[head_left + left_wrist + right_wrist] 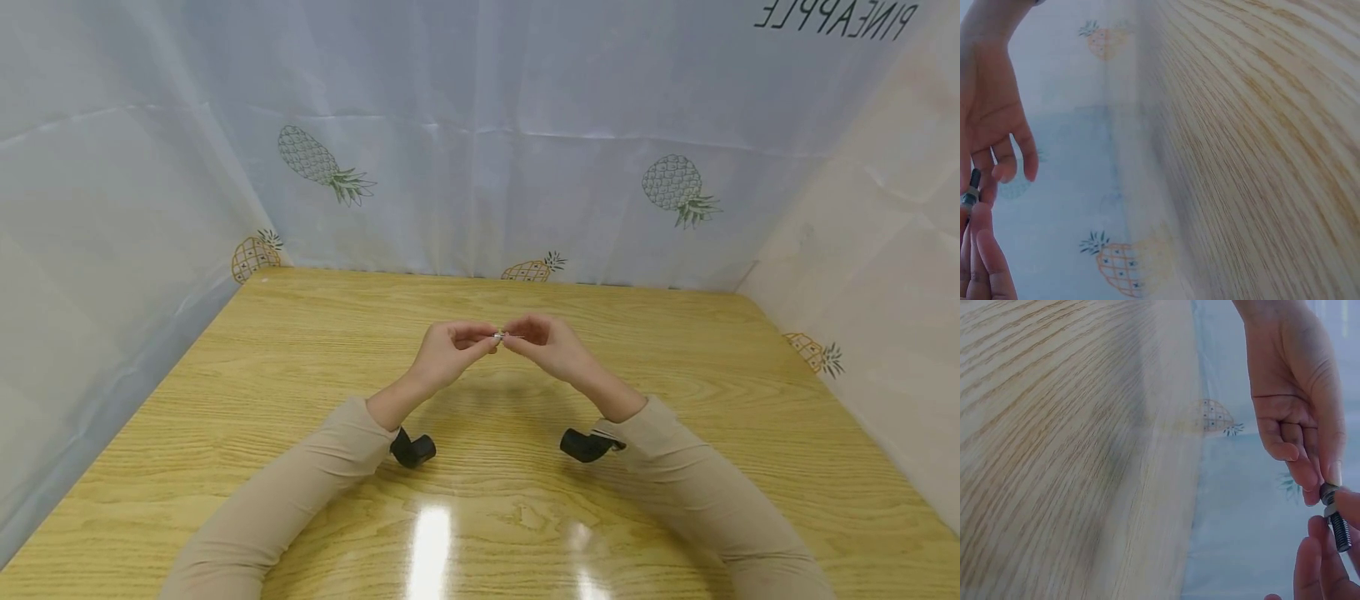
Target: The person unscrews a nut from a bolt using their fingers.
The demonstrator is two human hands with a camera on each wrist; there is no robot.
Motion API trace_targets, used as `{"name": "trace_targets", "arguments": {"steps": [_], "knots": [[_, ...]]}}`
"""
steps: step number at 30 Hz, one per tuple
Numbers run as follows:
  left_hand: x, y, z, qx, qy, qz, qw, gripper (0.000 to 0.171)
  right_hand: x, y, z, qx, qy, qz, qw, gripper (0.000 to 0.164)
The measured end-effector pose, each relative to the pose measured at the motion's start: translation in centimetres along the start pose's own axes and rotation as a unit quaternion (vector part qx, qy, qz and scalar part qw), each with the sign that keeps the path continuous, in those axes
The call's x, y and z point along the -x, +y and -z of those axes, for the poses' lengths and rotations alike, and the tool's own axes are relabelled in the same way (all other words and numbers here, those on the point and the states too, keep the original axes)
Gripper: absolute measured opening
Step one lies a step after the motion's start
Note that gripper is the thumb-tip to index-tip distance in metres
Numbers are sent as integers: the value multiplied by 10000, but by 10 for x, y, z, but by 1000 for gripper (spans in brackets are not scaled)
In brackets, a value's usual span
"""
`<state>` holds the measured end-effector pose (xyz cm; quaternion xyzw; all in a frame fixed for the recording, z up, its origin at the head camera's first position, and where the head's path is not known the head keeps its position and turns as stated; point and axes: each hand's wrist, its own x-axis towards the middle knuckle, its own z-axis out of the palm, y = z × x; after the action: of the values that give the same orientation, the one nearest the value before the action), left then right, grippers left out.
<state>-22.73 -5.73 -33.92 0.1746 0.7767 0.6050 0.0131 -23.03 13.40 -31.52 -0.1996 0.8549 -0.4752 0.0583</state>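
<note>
Both hands meet above the middle of the table, around a small dark metal bolt. In the right wrist view the left hand comes from above and pinches the head end of the bolt between thumb and fingers. Fingers of the right hand pinch a pale nut around the shank, and the threaded end points down past them. From the left wrist, the right hand shows at the top and the left hand at the bottom; fingers partly hide the bolt there.
A wood-grain table lies under the hands, with light glare near its front. White curtains printed with pineapples stand at the back and both sides. Black curved mounts stick out from the sleeve cuffs.
</note>
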Motion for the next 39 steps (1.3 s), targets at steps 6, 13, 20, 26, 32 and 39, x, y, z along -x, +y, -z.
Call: {"name": "trace_targets", "arguments": {"steps": [6, 13, 20, 26, 32, 39], "knots": [[0, 0, 0, 17, 1, 12, 10000, 25, 0, 1, 0, -15, 40, 108, 9999, 30], [0, 0, 0, -33, 11, 44, 10000, 24, 1, -1, 1, -45, -65, -128, 9999, 27], [-1, 0, 0, 60, 19, 9, 10000, 24, 1, 0, 2, -105, 8, 52, 9999, 35], [0, 0, 0, -39, 13, 33, 10000, 24, 0, -1, 2, 28, -146, -180, 9997, 33], [-1, -2, 0, -9, 35, 92, 10000, 23, 0, 0, 1, -61, -43, -141, 9999, 27], [-1, -3, 0, -16, 23, 22, 10000, 24, -1, 2, 2, -47, -139, 34, 9999, 30]]}}
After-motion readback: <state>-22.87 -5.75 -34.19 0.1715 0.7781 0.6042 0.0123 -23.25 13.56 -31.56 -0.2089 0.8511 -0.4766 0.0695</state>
